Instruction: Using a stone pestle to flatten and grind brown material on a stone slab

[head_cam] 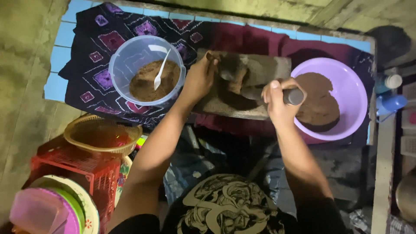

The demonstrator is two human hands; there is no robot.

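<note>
Centre of frame: rough grey stone grinding slab (264, 69), smeared with dark brown paste. Right hand (279, 102) clenched round a cylindrical stone roller (291, 96); left hand (199, 80) gripping its other end. Upper left, clear plastic bowl (146, 76) of brown powder plus white spoon (161, 71). Right, smooth purple basin (349, 95) of paste.

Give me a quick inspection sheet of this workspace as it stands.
Surface: patterned dark cloth over blue tiles.
Job's things: stone slab with brown paste; stone roller.
Clutter: clear bowl of brown paste with white spoon; purple bowl of paste; woven basket; red crate.
Hands: left hand on the slab; right hand grips the roller.
Cables: nothing seen.
Surroundings: blue bottles at right.
</note>
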